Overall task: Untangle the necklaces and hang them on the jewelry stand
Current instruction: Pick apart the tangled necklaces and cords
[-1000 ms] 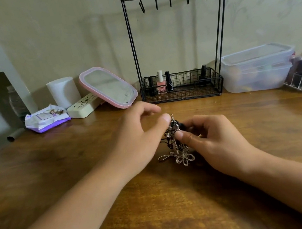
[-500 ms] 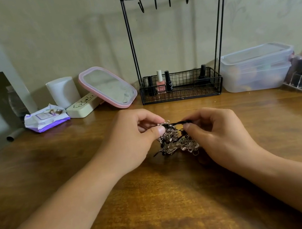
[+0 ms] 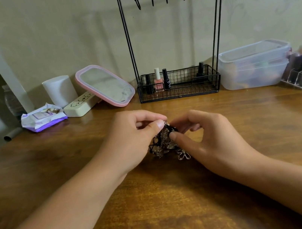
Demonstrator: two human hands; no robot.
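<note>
Since half a second ago the hands have closed in and lifted the necklaces (image 3: 163,142) slightly. Head view: the left hand (image 3: 132,139) and right hand (image 3: 207,137) each pinch the tangle, near the table's (image 3: 56,169) middle, before the jewelry stand (image 3: 172,37). The chains look light, limp and delicate; better to hold single strands. No writing is readable.

Dim, warm indoor light — soft shadows, glare on the table (image 3: 213,102), wide-angle bending, blurred edges
</note>
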